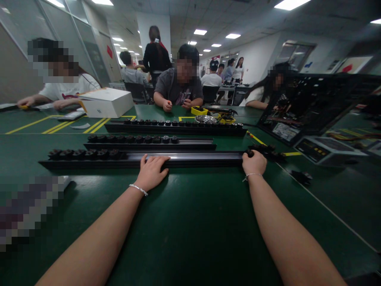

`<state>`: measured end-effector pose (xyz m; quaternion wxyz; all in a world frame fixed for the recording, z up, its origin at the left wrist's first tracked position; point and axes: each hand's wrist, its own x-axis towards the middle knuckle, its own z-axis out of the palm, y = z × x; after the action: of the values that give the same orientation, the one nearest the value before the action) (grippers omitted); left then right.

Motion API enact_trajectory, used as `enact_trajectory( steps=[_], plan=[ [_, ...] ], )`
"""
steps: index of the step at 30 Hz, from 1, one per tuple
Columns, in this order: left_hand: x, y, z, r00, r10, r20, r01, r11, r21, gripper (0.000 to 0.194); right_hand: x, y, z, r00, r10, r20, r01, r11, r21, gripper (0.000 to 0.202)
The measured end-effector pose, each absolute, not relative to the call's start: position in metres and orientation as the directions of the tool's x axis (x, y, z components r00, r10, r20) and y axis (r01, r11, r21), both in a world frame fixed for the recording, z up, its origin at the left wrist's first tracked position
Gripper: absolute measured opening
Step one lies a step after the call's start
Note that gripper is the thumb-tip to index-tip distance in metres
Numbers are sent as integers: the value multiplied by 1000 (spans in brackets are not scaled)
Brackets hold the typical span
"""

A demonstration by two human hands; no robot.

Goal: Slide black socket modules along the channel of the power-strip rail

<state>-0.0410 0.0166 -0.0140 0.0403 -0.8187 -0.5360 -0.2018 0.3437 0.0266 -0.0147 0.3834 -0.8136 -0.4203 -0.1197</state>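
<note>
1. Table [193,226]: bears three rails, one behind another.
2. Front rail [205,160]: parts [89,155] along its left end; left hand [152,170] at mid-length, right hand [255,163] at right end.
3. Middle rail [149,146]: behind the front rail.
4. Back rail [178,129]: behind the middle rail.
5. Box [108,104]: behind the back rail, left.
6. Power supply [323,153]: right of rails, before computer case [324,95].

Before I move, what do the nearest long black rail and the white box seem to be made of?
The nearest long black rail: probably metal inside, as its smooth channel shows a bright sheen; the dark outer wall could be plastic or coated metal. The white box: likely cardboard, matte, given its flat panels and straight edges.
</note>
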Motion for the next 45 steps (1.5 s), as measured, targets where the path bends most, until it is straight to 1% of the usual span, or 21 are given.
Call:
enact_trajectory(
  steps=[17, 24, 27, 35, 45],
  plan=[
    [-41, 18, -14, 341, 866, 366, 896, -418, 153, 39, 349, 27, -18, 649, 566, 509, 747, -347, -567, 37],
    [-41, 17, -14, 345, 862, 371, 893, -423, 153, 39, 353, 27, -16, 678, 554, 483, 721, -376, -581, 39],
    [-41, 17, -13, 346, 863, 368, 894, -422, 150, 40, 354, 28, -17, 671, 550, 497, 727, -354, -589, 38],
    [-41, 18, -14, 345, 863, 368, 896, -420, 145, 40, 354, 27, -16, 668, 533, 520, 733, -347, -586, 35],
    [-42, 18, -15, 347, 860, 374, 895, -423, 142, 39, 359, 26, -14, 687, 539, 488, 713, -368, -597, 38]
  ],
)
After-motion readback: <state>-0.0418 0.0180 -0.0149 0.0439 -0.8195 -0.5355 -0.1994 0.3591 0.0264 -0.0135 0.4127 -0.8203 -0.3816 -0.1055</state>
